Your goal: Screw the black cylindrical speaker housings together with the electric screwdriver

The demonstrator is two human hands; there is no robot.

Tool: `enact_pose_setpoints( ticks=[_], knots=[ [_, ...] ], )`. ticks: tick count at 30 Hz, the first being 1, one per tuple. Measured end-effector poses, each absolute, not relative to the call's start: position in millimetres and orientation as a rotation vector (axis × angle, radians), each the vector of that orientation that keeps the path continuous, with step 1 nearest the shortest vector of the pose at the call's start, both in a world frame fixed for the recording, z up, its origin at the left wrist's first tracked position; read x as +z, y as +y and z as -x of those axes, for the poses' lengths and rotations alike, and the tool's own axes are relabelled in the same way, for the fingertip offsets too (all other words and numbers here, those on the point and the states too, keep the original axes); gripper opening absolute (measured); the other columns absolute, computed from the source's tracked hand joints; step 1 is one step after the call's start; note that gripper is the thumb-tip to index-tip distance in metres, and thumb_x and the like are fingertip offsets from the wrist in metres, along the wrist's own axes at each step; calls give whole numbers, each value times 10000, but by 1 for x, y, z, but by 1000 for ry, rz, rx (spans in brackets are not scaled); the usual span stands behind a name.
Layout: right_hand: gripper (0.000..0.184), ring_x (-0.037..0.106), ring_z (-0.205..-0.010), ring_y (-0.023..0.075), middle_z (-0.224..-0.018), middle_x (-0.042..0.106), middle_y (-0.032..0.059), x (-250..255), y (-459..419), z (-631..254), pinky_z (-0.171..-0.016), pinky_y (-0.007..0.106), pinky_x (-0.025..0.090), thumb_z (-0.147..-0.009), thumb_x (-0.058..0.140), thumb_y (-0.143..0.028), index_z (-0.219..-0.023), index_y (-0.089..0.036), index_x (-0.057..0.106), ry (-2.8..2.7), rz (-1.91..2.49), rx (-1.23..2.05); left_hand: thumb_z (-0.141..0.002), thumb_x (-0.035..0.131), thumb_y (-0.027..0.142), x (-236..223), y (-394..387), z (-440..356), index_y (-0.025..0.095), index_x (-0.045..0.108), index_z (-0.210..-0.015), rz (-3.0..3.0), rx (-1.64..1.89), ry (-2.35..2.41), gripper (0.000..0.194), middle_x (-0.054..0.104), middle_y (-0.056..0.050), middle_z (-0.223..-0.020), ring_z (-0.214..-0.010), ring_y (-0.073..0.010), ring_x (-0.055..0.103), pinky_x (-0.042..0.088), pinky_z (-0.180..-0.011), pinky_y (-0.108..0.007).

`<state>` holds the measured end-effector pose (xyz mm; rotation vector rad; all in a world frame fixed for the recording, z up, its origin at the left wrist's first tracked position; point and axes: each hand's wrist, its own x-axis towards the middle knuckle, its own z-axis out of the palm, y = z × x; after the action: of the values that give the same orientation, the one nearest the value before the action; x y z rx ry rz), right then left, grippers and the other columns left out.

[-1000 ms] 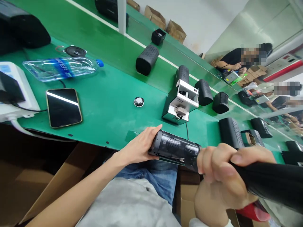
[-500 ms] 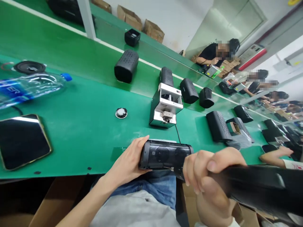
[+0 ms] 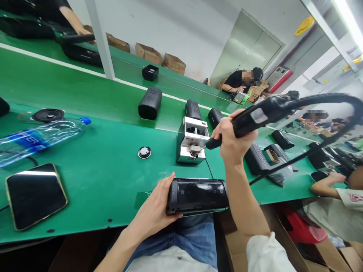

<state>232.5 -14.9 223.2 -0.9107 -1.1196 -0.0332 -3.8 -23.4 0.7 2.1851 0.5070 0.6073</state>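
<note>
My left hand (image 3: 154,207) grips the left end of a black cylindrical speaker body (image 3: 197,195) lying across the near edge of the green table (image 3: 107,177). My right hand (image 3: 234,141) is raised over the table, closed round a black electric screwdriver (image 3: 261,113) with a thick cable. The screwdriver's tip touches the front of a small silver screw feeder box (image 3: 191,145) standing just beyond the speaker.
A phone (image 3: 35,194), a water bottle (image 3: 39,138), a loose speaker driver (image 3: 48,114) and a small round part (image 3: 144,152) lie to the left. Several black speakers (image 3: 149,102) sit on the conveyor behind. Another person's hand (image 3: 333,177) rests at the right.
My right hand has lifted the screwdriver off the speaker's right end and carried it forward to the screw feeder. The left hand still holds the speaker; the view tilted up.
</note>
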Motion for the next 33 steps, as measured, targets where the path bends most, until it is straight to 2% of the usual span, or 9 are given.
enact_pose_setpoints(
  ticks=[5,12,25,28,33],
  knots=[
    [266,531,-451,119,-630,520,-82,223,-16,-234,-457,241,489,-946,756,-286,-1024,-168,530,-1077,967,-23,-799,932,140,1,-23,4,434,-46,-1806,-2207,603,508,1435,495,-200,-1693,-1573,-483,569,559,-1241,-744],
    [342,531,-455,121,-637,504,-85,223,-5,-245,-458,250,503,-908,765,-357,-1038,-169,511,-1021,1009,-1,-796,927,151,0,-22,5,432,26,-1816,-2193,639,507,1389,531,-175,-1695,-1575,-456,592,571,-1254,-691],
    [410,486,-434,98,-662,505,-83,214,1,-252,-409,244,450,-855,784,-427,-1010,-183,493,-977,1028,78,-843,929,218,3,-20,5,412,-33,-1814,-2239,615,518,1381,501,-198,-1729,-1602,-458,567,547,-1267,-710],
    [419,473,-436,101,-643,476,-86,218,-17,-252,-415,245,445,-849,789,-433,-1016,-186,494,-984,1030,121,-852,923,245,3,-19,5,396,-24,-1821,-2259,626,523,1363,507,-194,-1728,-1607,-452,565,543,-1273,-694],
    [375,450,-443,93,-623,426,-98,250,-89,-242,-439,219,414,-890,804,-327,-1077,-201,504,-1042,961,146,-882,915,316,3,-17,5,374,-25,-1829,-2275,618,519,1335,518,-195,-1717,-1581,-432,590,552,-1265,-654]
  ],
)
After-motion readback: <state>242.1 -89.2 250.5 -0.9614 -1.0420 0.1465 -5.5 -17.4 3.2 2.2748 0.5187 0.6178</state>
